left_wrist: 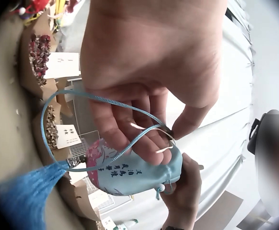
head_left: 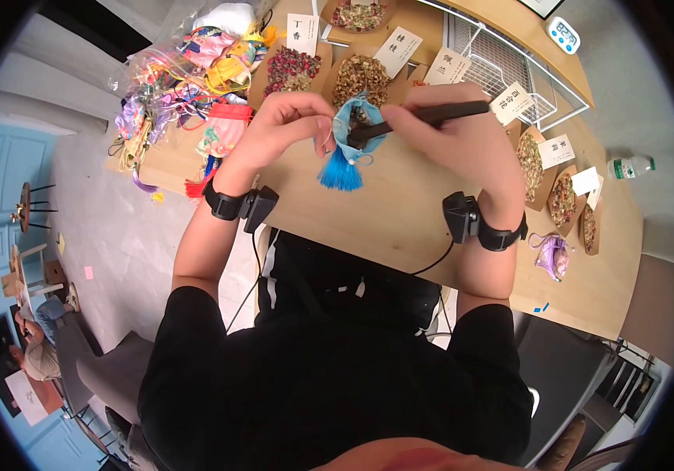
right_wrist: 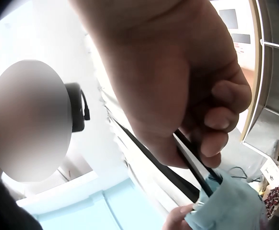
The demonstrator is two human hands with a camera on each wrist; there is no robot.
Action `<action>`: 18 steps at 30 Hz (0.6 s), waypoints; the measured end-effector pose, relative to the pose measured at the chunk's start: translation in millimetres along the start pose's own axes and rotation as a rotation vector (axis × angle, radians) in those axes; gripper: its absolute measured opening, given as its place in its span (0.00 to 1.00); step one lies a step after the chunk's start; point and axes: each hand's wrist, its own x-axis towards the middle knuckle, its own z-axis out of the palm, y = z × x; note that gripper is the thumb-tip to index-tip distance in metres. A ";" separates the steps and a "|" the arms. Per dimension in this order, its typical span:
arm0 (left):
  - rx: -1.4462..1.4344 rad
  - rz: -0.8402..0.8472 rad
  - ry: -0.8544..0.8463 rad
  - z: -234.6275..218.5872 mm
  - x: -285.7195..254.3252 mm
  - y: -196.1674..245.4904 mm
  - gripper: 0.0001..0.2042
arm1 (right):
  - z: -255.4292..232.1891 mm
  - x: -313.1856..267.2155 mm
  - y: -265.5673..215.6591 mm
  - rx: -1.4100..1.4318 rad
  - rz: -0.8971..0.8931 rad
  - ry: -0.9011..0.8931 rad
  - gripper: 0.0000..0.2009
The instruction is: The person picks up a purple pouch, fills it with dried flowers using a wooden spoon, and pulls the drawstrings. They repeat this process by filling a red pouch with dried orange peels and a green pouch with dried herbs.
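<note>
A light blue drawstring pouch [head_left: 370, 141] with a bright blue tassel [head_left: 340, 173] is held up above the table, its mouth open. The left hand [head_left: 294, 129] pinches the pouch's edge and cord; in the left wrist view the left hand [left_wrist: 149, 96] has the blue cord loop [left_wrist: 44, 124] hanging from it, and the pouch [left_wrist: 134, 172] shows pink print and dark characters. Curled round a dark slim tool [head_left: 447, 112], the right hand [head_left: 462, 141] keeps its tip inside the pouch mouth. From the right wrist view, the tool [right_wrist: 197, 165] enters the pouch [right_wrist: 237, 203] below the right hand [right_wrist: 178, 86].
Paper trays of dried herbs with white label cards [head_left: 398, 52] line the table's far and right sides. Colourful pouches [head_left: 219, 55] heap at the left, beside a red-topped pouch [head_left: 225, 129]. A purple pouch [head_left: 550, 256] lies right. A wire rack [head_left: 502, 67] stands behind.
</note>
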 end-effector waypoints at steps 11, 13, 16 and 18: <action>-0.106 0.176 0.202 49.9 -43.2 8.1 0.06 | -26.4 -54.7 -41.2 0.101 -0.254 0.260 0.12; -0.157 0.211 0.287 68.2 -50.4 6.8 0.08 | -38.2 -59.9 -38.2 0.036 -0.403 0.340 0.09; -0.330 0.278 0.304 80.7 -61.7 4.1 0.10 | -37.7 -61.7 -49.0 0.107 -0.488 0.588 0.07; -0.477 0.322 0.328 94.7 -68.4 2.6 0.10 | -35.0 -69.8 -53.5 0.163 -0.414 0.625 0.07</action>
